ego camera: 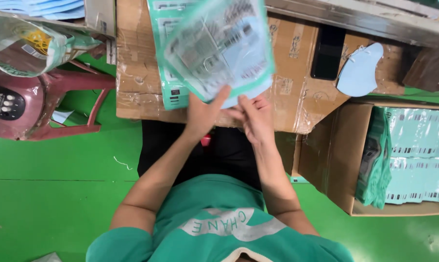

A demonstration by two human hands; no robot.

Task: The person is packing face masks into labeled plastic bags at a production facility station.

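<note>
A bright green floor [49,194] surrounds a makeshift cardboard work surface [297,92] wrapped in shiny clear tape. At far left, a dark red plastic chair [69,104] carries a reddish appliance [8,104], with a crinkled plastic bag [27,43] above it, cut off by the frame. Over the surface's near edge, the left hand [202,114] pinches the bottom edge of a glossy clear-and-teal packet [219,48], thumb on its face; reflections blur what is inside. The right hand [256,116] meets the packet's lower corner, fingers curled underneath; its grip is partly hidden. A second teal packet [168,73] lies behind, mostly covered. Toward the surface's right end rest a black flat object [329,53], hard to identify, and a loose pale blue mask [360,70]. At right, an open cardboard box [333,155] holds stacked teal packets [418,160], running off frame.
</note>
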